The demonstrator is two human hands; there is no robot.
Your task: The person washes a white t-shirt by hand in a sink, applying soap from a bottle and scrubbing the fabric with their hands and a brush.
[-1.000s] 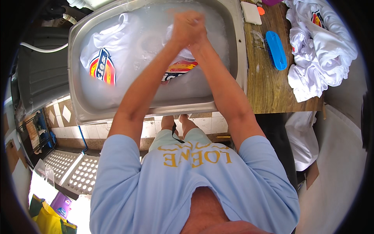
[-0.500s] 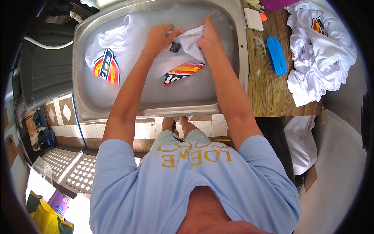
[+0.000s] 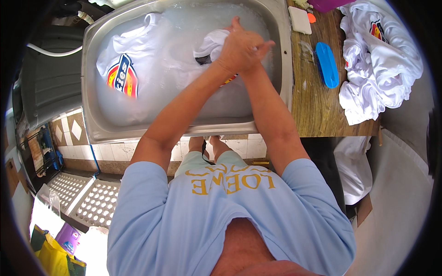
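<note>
My left hand (image 3: 240,49) crosses to the right over the water and lies on top of my right hand (image 3: 235,24). A finger of the left one sticks out to the side, apart from the others. Most of my right hand is hidden beneath it. Against the hands, a white T-shirt (image 3: 212,45) bulges out of the cloudy water, with a dark patch and part of a coloured print showing. Another white T-shirt (image 3: 146,34) with a red, yellow and navy print floats at the left of the metal sink (image 3: 182,131).
A blue scrub brush (image 3: 327,65), a white block (image 3: 300,20) and an orange piece (image 3: 311,18) lie on the wooden counter (image 3: 309,106) at the right. Beyond the brush is a heap of white shirts (image 3: 382,55). A white hose (image 3: 55,54) runs along the left.
My left hand has moved right, from the cloth onto my right hand. The stretched part of the shirt has slackened and its print has sunk mostly out of sight.
</note>
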